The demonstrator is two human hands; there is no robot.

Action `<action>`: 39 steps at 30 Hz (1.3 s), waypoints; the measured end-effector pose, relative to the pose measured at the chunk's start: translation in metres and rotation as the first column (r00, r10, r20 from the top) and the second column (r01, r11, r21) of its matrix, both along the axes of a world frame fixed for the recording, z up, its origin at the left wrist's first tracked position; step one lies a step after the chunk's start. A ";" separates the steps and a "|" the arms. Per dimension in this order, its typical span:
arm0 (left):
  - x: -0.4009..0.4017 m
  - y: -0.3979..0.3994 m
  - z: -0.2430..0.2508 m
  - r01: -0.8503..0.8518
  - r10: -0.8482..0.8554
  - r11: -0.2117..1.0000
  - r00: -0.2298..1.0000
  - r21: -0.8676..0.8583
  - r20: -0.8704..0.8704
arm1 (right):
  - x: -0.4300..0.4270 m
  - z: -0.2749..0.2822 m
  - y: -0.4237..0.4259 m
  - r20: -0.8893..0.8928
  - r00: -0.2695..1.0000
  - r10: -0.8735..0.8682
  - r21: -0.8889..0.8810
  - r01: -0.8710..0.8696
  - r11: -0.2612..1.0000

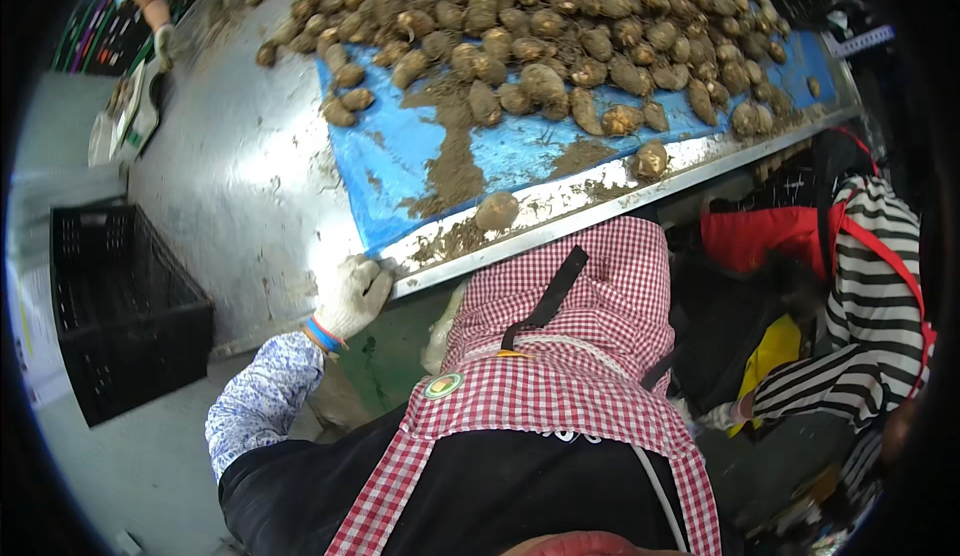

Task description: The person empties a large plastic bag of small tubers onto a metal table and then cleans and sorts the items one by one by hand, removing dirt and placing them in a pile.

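Note:
My left hand [352, 297], in a whitish knit glove, rests at the near rim of a metal table [247, 181], beside a corner of a blue plastic sheet [390, 158]. Its fingers are bent; whether they grip the rim is not plain. My right hand is out of view. Many soil-covered taro-like corms [544, 83] lie heaped on the sheet, with loose soil [454, 166] around them. One round corm [497, 211] sits near the front rim, and another [649, 160] lies farther right along it.
A black plastic crate [135, 316] stands at the left. At the upper left are another person's gloved hands [163, 47] and a bag [124, 117]. To the right, a person in a striped top [874, 286] is close by, near a yellow item [772, 353].

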State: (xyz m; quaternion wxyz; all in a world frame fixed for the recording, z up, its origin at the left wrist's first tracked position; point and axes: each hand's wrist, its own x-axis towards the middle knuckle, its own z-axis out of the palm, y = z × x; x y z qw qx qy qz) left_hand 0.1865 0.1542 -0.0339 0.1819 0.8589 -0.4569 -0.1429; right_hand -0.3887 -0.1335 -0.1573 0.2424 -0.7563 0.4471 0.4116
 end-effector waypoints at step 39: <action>0.027 -0.165 -0.018 -0.153 -0.216 0.683 0.892 -0.714 -0.397 | 0.512 0.082 -0.019 0.833 0.023 0.553 -0.553 0.001 0.833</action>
